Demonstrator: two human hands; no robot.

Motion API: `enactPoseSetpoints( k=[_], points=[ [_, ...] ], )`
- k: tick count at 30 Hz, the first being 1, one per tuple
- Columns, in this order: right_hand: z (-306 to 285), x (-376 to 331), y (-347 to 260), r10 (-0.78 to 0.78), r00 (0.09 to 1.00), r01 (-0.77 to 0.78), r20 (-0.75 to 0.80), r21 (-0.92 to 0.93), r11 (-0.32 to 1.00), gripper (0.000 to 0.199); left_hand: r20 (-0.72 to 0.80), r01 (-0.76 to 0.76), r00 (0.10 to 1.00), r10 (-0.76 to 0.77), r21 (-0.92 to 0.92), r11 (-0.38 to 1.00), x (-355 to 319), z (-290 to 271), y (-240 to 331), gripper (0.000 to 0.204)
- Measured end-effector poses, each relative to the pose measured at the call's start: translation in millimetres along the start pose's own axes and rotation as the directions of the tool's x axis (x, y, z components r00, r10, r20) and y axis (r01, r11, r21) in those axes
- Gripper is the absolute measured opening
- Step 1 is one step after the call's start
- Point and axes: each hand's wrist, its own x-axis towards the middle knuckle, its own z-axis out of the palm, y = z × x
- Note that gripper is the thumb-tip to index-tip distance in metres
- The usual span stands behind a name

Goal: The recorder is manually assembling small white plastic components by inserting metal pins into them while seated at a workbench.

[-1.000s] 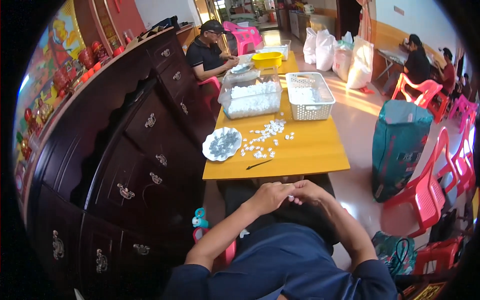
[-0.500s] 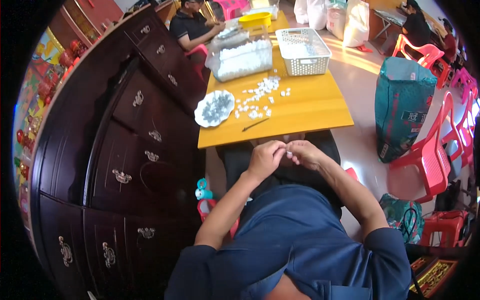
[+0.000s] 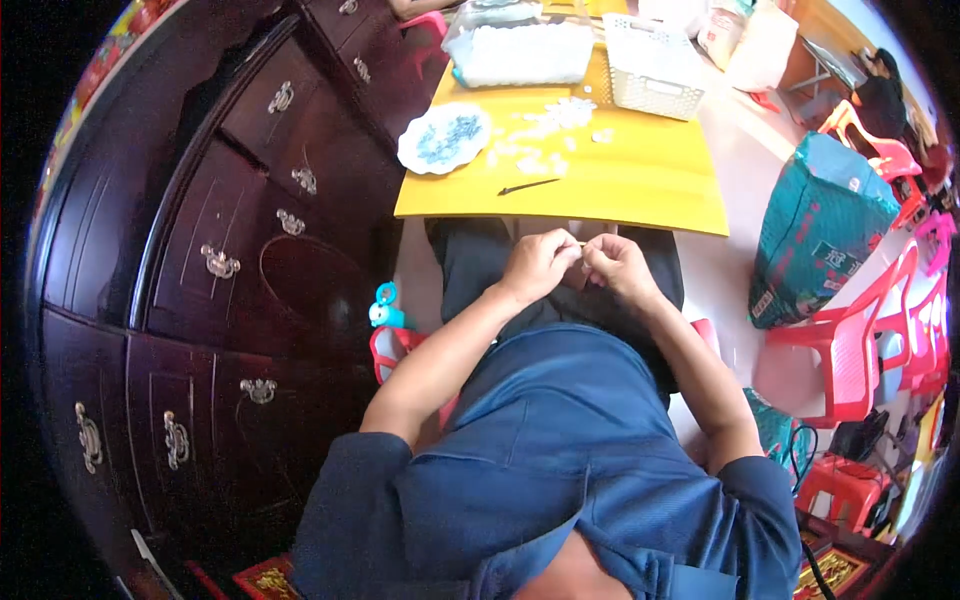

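Fingertips of left hand and right hand pinched on pale piece, form too small to tell | pale piece over lap, near table edge | on table: white bits, loose, blurred; dark stick; scalloped dish at left; bin, basket beyond

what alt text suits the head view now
Left hand and right hand pinch a small, unclear item above the dark-trousered lap. Beyond, a yellow table holds a scalloped white dish, scattered white pieces, a thin dark stick, a clear bin and a white basket.
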Motion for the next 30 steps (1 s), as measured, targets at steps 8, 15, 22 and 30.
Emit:
enactPoseSetpoints(
  k=[8, 15, 22, 30],
  points=[
    [1, 0, 4, -0.122, 0.992, 0.115, -0.028, -0.181, 0.977, 0.015, 0.066, 0.119, 0.991, -0.113, -0.1, 0.988, 1, 6, -10, 0.016],
    [4, -3, -3, -0.049, 0.996, 0.028, -0.078, -0.252, 0.967, 0.014, 0.062, 0.139, 0.989, -0.132, -0.134, 0.981, 2, 10, -15, 0.018],
    [-4, 3, -17, -0.177, 0.984, 0.156, -0.006, -0.442, 0.883, 0.017, 0.098, 0.081, 0.992, -0.074, -0.072, 0.994, 6, 9, -19, 0.02],
    [-7, 79, -73, -0.445, 0.895, 0.262, 0.0, -0.808, 0.528, 0.019, 0.117, 0.063, 0.991, -0.067, 0.034, 0.997, -3, 4, -16, 0.016]
  ],
)
